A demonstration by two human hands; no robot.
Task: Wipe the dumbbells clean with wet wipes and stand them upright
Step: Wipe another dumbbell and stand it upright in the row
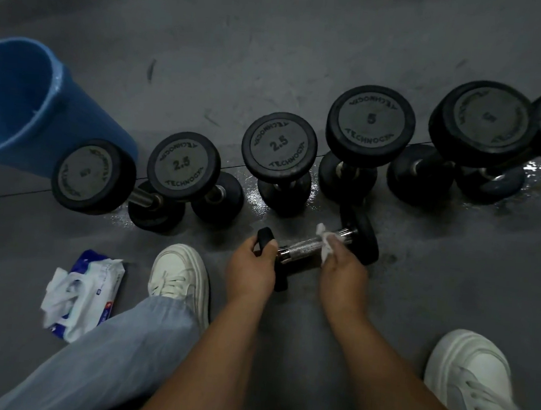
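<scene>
**Handle Gets the Wipe, Row Stands Waiting**

Biggest thing first: the grey floor (275, 43) shows a wet sheen from 12 to 2 o'clock. That is the risk I'd flag, since a rubber head set down on that film could skid. The row of upright dumbbells (279, 147) runs from 9 round to 2 o'clock, packed close, some touching. One careless knock while standing the next one up and I reckon a neighbour topples.

Containers now. The blue bucket (85, 116) sits at 10 o'clock, mouth facing us; what it holds I cannot tell. At 8 o'clock lies the wet wipes pack (94, 291), flap open, with white wipes bunched out of the opening.

Dead centre, just toward 6 o'clock, the small dumbbell (305, 244) lies on its side in front of the row. The left hand (251, 268) curls round its near head, steadying it. The right hand (343, 272) pinches a wet wipe (326, 244) wrapped onto the chrome handle. A damp handle could slip when it is tipped upright.
</scene>
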